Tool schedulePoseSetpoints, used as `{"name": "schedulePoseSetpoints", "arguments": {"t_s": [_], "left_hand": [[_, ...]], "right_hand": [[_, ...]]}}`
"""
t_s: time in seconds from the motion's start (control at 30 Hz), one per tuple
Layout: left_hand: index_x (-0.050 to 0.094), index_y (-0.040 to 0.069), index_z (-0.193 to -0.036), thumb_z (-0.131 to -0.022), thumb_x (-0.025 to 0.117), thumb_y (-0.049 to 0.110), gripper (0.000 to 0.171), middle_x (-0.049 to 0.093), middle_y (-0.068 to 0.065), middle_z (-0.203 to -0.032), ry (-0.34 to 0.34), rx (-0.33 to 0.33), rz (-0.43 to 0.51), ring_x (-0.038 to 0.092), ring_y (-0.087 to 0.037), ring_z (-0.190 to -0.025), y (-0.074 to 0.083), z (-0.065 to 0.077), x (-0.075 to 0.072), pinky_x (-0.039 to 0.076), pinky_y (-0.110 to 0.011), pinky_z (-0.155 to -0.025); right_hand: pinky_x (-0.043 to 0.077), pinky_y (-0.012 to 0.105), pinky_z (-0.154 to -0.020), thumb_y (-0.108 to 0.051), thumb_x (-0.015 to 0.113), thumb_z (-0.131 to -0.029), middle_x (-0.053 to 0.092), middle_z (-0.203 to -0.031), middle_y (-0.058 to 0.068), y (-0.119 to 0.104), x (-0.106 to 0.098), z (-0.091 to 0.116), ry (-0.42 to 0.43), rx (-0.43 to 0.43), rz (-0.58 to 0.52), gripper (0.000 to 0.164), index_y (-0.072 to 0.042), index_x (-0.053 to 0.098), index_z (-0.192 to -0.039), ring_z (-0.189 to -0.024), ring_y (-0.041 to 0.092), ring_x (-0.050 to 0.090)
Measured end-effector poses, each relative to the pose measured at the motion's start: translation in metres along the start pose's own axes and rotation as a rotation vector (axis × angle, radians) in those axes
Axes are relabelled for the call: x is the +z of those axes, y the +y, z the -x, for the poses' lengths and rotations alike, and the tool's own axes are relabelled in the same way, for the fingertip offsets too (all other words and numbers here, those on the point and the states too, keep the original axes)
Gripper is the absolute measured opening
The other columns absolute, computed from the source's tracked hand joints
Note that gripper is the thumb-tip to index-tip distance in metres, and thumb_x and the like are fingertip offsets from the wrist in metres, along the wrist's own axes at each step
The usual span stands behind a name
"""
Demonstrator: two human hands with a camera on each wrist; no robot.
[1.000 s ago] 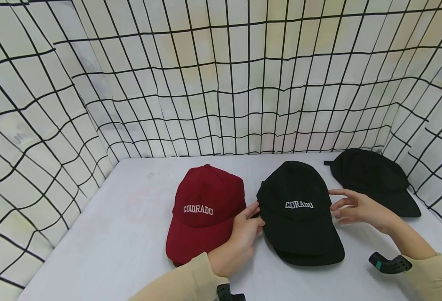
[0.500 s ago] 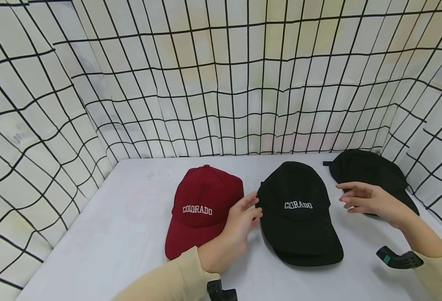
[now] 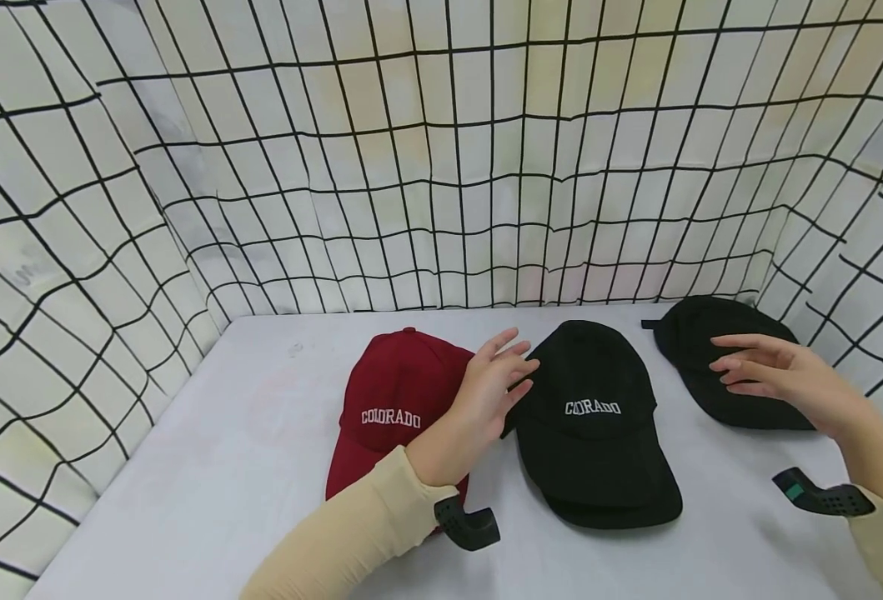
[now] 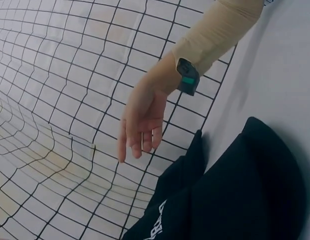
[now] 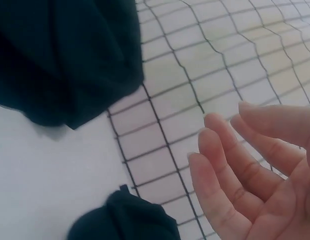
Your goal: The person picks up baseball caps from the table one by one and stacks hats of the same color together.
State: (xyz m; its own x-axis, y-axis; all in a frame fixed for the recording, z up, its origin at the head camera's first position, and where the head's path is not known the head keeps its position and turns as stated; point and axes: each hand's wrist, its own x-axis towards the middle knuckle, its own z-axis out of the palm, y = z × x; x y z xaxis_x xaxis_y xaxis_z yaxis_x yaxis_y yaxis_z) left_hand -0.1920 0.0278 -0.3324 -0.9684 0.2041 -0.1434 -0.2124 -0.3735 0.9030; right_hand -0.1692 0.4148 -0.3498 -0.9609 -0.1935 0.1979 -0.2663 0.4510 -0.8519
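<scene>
On the table lie a red baseball cap [image 3: 381, 383], with white COLORADO lettering, and a black baseball cap [image 3: 606, 467] bearing the same word. My left hand [image 3: 482, 392] is raised over the space between them, fingers spread and holding nothing; it overlaps the red cap's right side. My right hand [image 3: 775, 371], its fingers loosely bent and empty, hovers in front of a second black cap [image 3: 704, 392] at the back right. In the right wrist view, the right hand's fingers [image 5: 225, 180] are apart from both dark caps. The left wrist view shows the right hand [image 4: 142, 120] hanging free.
A white table [image 3: 208, 467] extends to the left and front of the caps. Behind and at both sides stand pale walls covered with a black grid net [image 3: 426, 167]. Each wrist carries a dark band [image 3: 467, 525].
My left hand has let go of the middle black cap's left side and lifted up and back. The right hand has left its right side, moving right and up. The caps stay put.
</scene>
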Motion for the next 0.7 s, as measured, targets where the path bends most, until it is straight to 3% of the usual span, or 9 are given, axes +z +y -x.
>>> {"name": "schedulePoseSetpoints", "arguments": {"t_s": [0.2,0.4,0.7], "left_hand": [[0.048,0.006,-0.150,-0.098,0.055,0.001,0.053,0.057,-0.015,-0.142,-0.022,-0.029,0.053,0.065,-0.025,-0.113,0.002,-0.012,0.010,0.046,-0.042,-0.107],[0.049,0.006,-0.150,-0.100,0.053,0.002,0.050,0.060,-0.015,-0.139,-0.136,-0.103,0.111,0.062,-0.030,-0.123,0.004,-0.021,0.028,0.041,-0.043,-0.111],[0.058,0.007,-0.143,-0.100,0.056,0.003,0.043,0.066,-0.010,-0.131,-0.251,-0.125,0.032,0.063,-0.030,-0.122,-0.005,-0.037,0.062,0.041,-0.046,-0.111]], "right_hand": [[0.053,0.014,-0.076,-0.001,0.054,-0.105,0.069,-0.106,-0.021,0.002,-0.015,0.001,0.100,0.023,-0.002,0.043,-0.040,0.058,-0.123,-0.091,0.000,0.068],[0.054,0.013,-0.075,-0.001,0.053,-0.105,0.069,-0.104,-0.020,0.004,-0.025,0.000,0.187,0.028,-0.088,0.039,-0.036,0.063,-0.121,-0.090,-0.003,0.068],[0.054,0.013,-0.072,-0.001,0.054,-0.105,0.071,-0.098,-0.017,0.016,-0.029,0.004,0.287,0.075,-0.251,0.038,-0.035,0.070,-0.112,-0.085,-0.001,0.067]]}}
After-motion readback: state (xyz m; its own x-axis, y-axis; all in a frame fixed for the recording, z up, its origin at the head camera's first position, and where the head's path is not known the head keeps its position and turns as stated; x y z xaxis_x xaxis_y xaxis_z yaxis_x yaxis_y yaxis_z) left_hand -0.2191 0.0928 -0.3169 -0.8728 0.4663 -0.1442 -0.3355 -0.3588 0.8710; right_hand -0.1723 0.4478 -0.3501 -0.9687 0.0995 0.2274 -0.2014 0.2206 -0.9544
